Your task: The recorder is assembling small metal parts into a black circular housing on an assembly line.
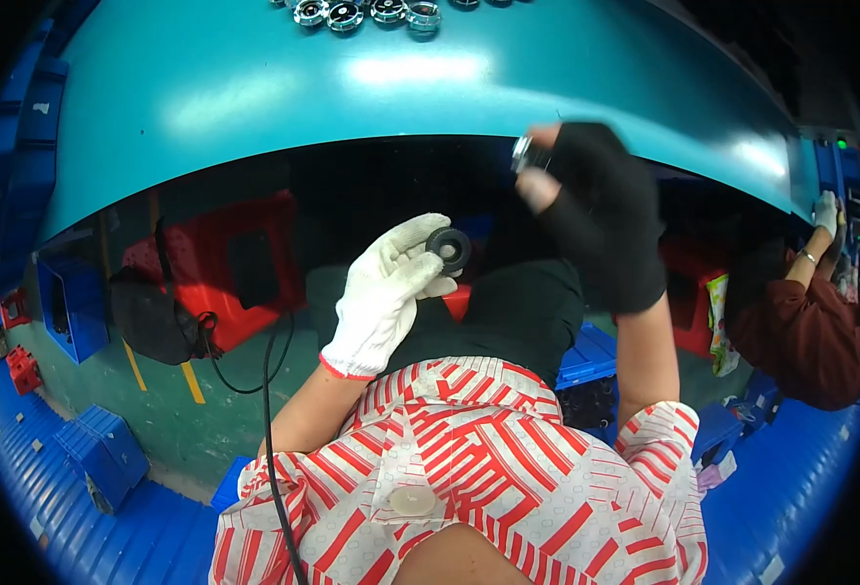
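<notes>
My left hand (381,288), in a white knit glove, is closed round a black ring-shaped part (448,250) with a hole through its middle. It is held over my lap, its round face turned upward. To the right and farther off, my right hand (600,210) wears a black glove that leaves the fingertips bare. Thumb and fingertips pinch a small shiny metal ring-like piece (521,153) near the table's front edge. Motion blurs this hand and hides the piece's exact shape. The two parts are apart.
Several round chrome-rimmed parts (345,15) lie along the far side of the teal table (284,88). Red plastic stools (206,263) stand below it, with a black bag (147,317) at left. A dark cable (269,419) hangs by my left arm. Another person's sleeve (805,336) shows at right.
</notes>
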`<state>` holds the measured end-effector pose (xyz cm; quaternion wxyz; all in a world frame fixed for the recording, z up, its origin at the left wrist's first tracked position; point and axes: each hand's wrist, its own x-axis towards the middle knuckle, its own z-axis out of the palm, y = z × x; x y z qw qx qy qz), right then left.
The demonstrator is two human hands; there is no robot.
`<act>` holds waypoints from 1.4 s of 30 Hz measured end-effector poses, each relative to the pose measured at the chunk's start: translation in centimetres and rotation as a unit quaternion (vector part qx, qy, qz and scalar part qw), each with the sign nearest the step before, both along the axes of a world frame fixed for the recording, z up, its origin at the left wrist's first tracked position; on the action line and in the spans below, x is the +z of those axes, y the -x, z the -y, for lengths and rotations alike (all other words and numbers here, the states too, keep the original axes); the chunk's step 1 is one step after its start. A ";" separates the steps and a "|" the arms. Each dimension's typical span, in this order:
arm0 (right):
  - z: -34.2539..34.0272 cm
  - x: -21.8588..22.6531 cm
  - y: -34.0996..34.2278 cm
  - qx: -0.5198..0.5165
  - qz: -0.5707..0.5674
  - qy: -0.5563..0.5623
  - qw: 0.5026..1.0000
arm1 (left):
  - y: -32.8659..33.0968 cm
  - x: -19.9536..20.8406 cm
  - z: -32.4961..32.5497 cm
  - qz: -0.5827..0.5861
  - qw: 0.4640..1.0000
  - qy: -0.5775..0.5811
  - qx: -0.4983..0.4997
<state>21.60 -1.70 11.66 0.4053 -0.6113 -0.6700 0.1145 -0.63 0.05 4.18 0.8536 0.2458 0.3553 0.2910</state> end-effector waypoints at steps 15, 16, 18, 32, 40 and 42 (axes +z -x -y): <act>4.6 -4.6 4.7 0.044 -0.093 0.131 0.986 | -0.3 -1.1 0.7 0.039 0.999 0.003 0.008; 4.5 -4.8 4.7 0.045 -0.074 0.119 0.989 | -0.3 -1.0 0.8 0.039 0.999 0.003 0.008; 4.6 -5.2 4.7 0.046 -0.054 0.107 0.992 | -0.4 -0.9 0.9 0.001 1.000 -0.011 0.015; 5.0 -7.7 5.1 0.063 -0.184 0.237 0.952 | -0.8 -1.2 2.2 -0.073 0.979 -0.189 0.007; 4.5 -7.9 5.1 0.071 -0.027 0.159 0.984 | -0.8 -2.1 1.4 -0.246 0.894 -0.369 -0.059; 4.4 -8.1 5.4 0.070 -0.025 0.140 0.987 | -0.6 -2.5 1.5 -0.240 0.882 -0.404 -0.037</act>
